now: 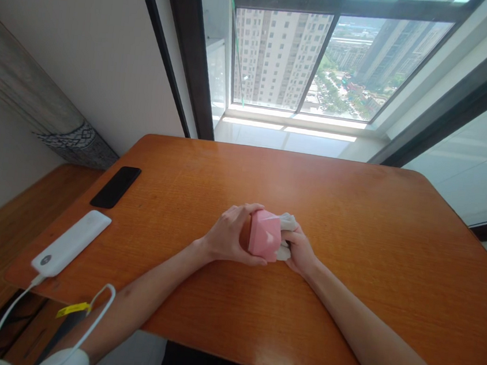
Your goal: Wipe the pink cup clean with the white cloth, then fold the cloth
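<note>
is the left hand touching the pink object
Touching. The head view shows the left hand gripping the pink object, a fingertip at its far edge and the thumb along its near edge.

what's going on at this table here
A person's left hand holds a pink faceted object between thumb and fingers, while the right hand presses a crumpled whitish cloth, or perhaps tissue, to its right side. Over on the left of the wooden table lie a black phone and a white device with a cable plugged in.
</note>
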Motion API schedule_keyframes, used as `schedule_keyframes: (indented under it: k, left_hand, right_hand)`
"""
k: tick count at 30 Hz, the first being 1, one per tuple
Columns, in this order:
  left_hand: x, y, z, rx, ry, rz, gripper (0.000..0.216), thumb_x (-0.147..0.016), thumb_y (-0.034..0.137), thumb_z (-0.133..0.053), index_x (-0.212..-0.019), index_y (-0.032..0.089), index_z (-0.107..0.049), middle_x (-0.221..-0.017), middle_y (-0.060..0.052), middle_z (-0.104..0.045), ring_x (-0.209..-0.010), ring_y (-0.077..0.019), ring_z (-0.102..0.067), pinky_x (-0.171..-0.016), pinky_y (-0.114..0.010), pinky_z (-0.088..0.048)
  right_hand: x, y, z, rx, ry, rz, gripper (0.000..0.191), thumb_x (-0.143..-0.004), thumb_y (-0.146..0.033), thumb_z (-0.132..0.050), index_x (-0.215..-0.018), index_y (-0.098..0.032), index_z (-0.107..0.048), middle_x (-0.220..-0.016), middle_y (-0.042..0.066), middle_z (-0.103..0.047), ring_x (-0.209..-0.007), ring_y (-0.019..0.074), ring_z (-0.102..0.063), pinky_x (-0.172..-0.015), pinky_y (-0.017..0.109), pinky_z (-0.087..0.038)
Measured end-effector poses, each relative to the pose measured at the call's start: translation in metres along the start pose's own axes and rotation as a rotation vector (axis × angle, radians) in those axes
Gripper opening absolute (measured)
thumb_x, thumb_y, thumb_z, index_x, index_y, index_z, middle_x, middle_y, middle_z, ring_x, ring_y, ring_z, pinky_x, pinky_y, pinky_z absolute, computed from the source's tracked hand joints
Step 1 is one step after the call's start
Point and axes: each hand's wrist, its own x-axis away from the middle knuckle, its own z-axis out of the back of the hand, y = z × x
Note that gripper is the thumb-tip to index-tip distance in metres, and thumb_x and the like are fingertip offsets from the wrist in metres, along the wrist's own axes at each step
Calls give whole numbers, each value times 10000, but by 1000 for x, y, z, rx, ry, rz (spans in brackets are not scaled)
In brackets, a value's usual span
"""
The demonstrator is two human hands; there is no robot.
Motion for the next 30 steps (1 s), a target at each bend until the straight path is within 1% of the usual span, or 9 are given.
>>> schedule_keyframes:
  k: [4, 7, 9, 13, 15, 18, 22, 26, 30]
  left_hand:
    - [1, 0, 2, 31, -42, 94, 1041, -667, 889, -814, -1447, 255, -542, -1339, -140, -744, -1165, -386, -734, -1103, -612, -539]
    - [1, -3, 2, 44, -51, 72, 1102, -712, 928, -759, -1554, 268, -491, -1436, -159, -712, -1273, -410, -700, -1171, -630, -497]
    - [2, -8, 0, 40, -63, 6, 1230, -710, 919, -779, -1672, 281, -354, -1579, -191, -620, -1386, -434, -649, -1225, -643, -464]
    - [3, -22, -4, -81, -60, -247, 1479, -644, 815, -917, -1764, 334, -77, -1814, -238, -269, -1630, -483, -401, -1272, -672, -433]
    - [3, -27, -4, -165, -44, -375, 1407, -717, 722, -931, -1762, 393, -48, -1855, -204, -151, -1683, -469, -309, -1280, -680, -429]
    - [3, -28, -3, -232, -38, -475, 1206, -868, 545, -875, -1754, 443, -63, -1879, -146, -71, -1699, -425, -299, -1275, -646, -459]
    - [4, -25, -1, -221, -37, -474, 1069, -888, 485, -853, -1734, 418, -203, -1852, -155, -192, -1623, -395, -447, -1218, -569, -542]
    - [3, -22, -2, -175, 26, -458, 1056, -814, 594, -895, -1686, 384, -337, -1750, -188, -376, -1505, -391, -569, -1172, -564, -579]
    - [1, -12, -3, -59, 21, -317, 1130, -713, 685, -923, -1645, 325, -394, -1606, -185, -517, -1412, -388, -635, -1153, -560, -595]
  right_hand:
    - [1, 1, 0, 20, -13, -10, 159, -504, -116, -770, -635, -194, -722, -607, -19, -709, -530, 130, -561, -497, 232, -444]
    - [0, 0, 0, 10, -6, -1, 177, -515, -124, -762, -661, -206, -706, -635, -19, -723, -546, 141, -576, -508, 246, -466]
    - [0, -2, -1, -16, 15, 4, 204, -513, -119, -761, -674, -217, -682, -646, -27, -721, -557, 146, -583, -515, 249, -476]
    - [-1, -4, 0, -84, 42, -11, 256, -500, -103, -762, -703, -223, -662, -680, -33, -724, -580, 145, -597, -535, 248, -496]
    - [-2, -4, 2, -89, 27, -17, 245, -519, -116, -757, -716, -223, -657, -687, -30, -719, -573, 142, -591, -535, 250, -499]
    - [-3, -3, 4, -78, 2, -24, 228, -547, -132, -744, -736, -222, -653, -684, -20, -711, -557, 146, -588, -523, 257, -501]
    - [-3, -2, 4, -73, -6, -26, 237, -534, -130, -746, -734, -221, -658, -665, -29, -704, -544, 136, -579, -509, 242, -489]
    - [-2, -2, 1, -61, -6, -11, 228, -527, -135, -758, -730, -216, -692, -668, -27, -713, -555, 131, -568, -524, 238, -477]
    - [-1, -2, 1, -34, -5, 4, 198, -545, -139, -764, -719, -217, -710, -665, -21, -713, -556, 134, -543, -514, 242, -439]
